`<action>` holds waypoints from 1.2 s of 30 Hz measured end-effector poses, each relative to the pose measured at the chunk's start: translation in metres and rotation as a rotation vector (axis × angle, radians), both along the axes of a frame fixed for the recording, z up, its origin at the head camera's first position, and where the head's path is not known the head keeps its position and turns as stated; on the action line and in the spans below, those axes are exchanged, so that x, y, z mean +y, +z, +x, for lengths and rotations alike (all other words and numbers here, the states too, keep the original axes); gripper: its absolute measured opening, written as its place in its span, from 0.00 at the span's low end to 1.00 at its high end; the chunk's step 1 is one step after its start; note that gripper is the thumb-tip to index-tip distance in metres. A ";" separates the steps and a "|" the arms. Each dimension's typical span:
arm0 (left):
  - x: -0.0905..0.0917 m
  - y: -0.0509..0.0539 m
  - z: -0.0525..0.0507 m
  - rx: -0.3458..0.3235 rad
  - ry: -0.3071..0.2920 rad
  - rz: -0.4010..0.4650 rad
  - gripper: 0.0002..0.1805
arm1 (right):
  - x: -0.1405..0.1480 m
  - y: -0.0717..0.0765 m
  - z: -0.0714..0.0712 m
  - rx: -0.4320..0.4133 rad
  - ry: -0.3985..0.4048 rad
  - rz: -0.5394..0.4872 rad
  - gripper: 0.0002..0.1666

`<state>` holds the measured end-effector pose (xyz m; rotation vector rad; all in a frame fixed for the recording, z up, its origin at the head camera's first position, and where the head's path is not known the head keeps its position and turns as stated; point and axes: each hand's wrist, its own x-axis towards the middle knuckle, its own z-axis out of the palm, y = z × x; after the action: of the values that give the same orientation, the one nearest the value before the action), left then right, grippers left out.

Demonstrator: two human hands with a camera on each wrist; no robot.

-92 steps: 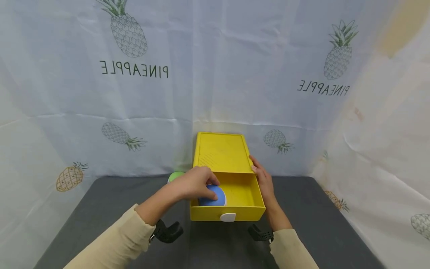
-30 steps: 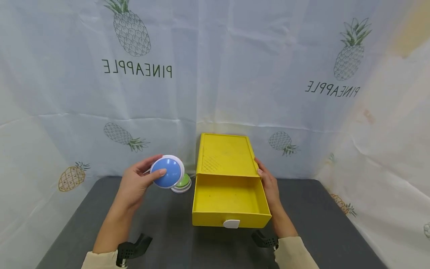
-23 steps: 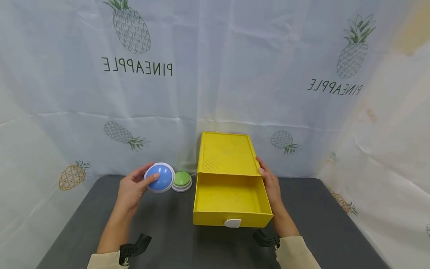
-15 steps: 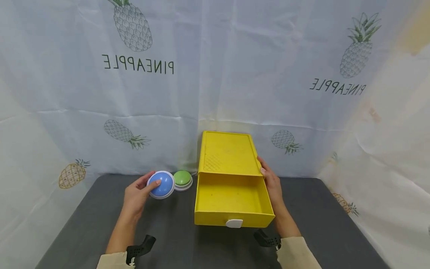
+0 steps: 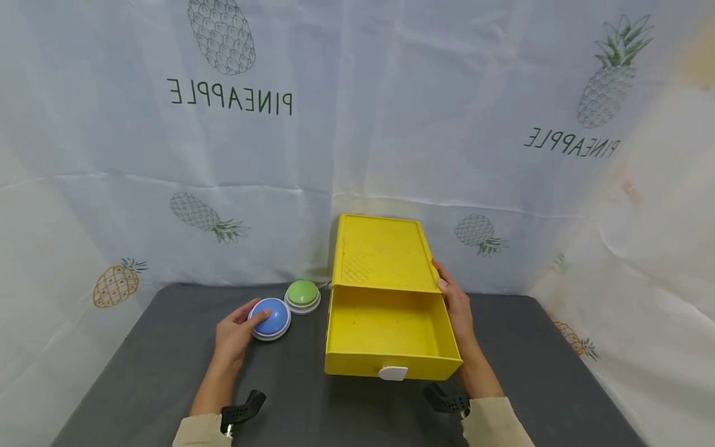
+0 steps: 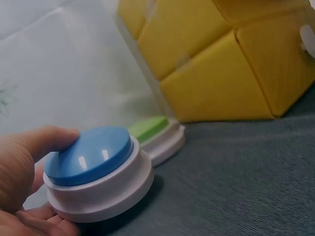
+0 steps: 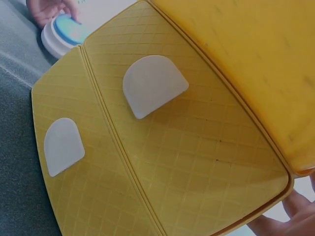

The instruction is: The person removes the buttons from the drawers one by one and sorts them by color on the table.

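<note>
My left hand (image 5: 233, 335) pinches a round blue-topped button with a white base (image 5: 270, 319), thumb on its blue dome. In the left wrist view the blue button (image 6: 98, 172) is slightly tilted, low over or on the dark cloth. Behind it is a green-topped button (image 5: 302, 294). My right hand (image 5: 459, 310) grips the right side of a yellow drawer box (image 5: 385, 251). Its upper drawer (image 5: 363, 364), with a white handle (image 5: 393, 373), is pulled out with nothing inside. The right wrist view shows a second white handle (image 7: 64, 146) on a lower drawer front.
Dark grey cloth (image 5: 290, 403) covers the table. A pale curtain (image 5: 391, 143) printed with pineapples hangs behind and along the sides. The yellow box stands just right of the green button, near the back curtain.
The blue button was lifted out of the drawer by my left hand, carried left and lowered beside the green one. My right hand has kept its grip on the box.
</note>
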<state>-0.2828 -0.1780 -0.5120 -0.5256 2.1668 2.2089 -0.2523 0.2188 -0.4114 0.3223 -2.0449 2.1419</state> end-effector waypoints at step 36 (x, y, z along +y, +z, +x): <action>0.035 -0.021 0.002 0.258 -0.187 -0.467 0.26 | -0.001 -0.003 -0.006 -0.003 -0.017 -0.074 0.29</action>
<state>-0.2805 -0.1433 -0.5329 -0.0255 2.7474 1.7581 -0.2584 0.2178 -0.4148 0.2911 -1.9566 2.2034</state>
